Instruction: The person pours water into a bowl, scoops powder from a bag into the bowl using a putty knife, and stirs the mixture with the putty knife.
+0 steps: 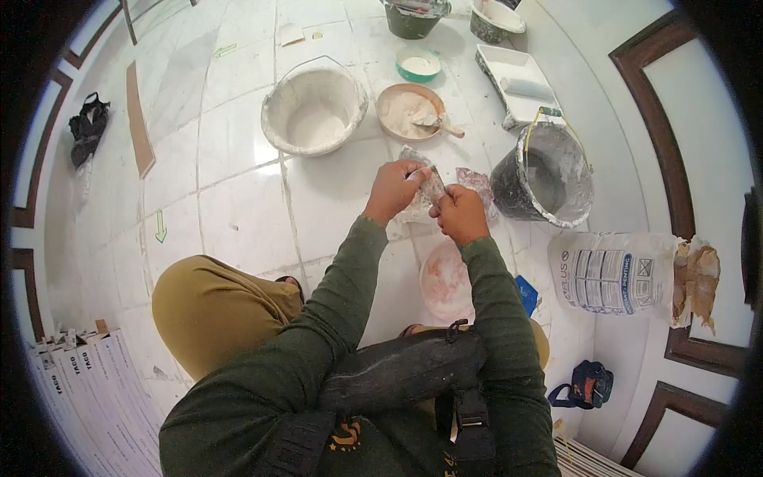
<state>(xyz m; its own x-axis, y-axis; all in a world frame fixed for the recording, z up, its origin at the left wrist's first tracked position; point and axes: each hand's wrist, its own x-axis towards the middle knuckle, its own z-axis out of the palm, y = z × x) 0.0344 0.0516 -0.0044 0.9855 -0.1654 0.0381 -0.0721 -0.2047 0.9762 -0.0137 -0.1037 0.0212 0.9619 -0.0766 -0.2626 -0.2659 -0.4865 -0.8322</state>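
Note:
Both hands meet in front of me, low over the tiled floor. My left hand [391,191] is closed, its fingers pinching the upper end of a flat, white-smeared scraper [432,188]. The lower end of the scraper sits in my closed right hand [462,213]. Its full shape is partly covered by the fingers. Beneath the hands lies a crumpled, white-dusted plastic bag [415,211]. Just right of them is a reddish, powdery packet [475,184]. A pale pink basin [445,278] stands below my right forearm, partly hidden by it.
A white-crusted bucket [313,111] stands ahead left. Near it are a tan bowl [389,97] of white powder with a trowel [429,124] and a green bowl [418,65]. At right are a black bucket [520,183], a paint tray [524,87] and a torn sack [608,274].

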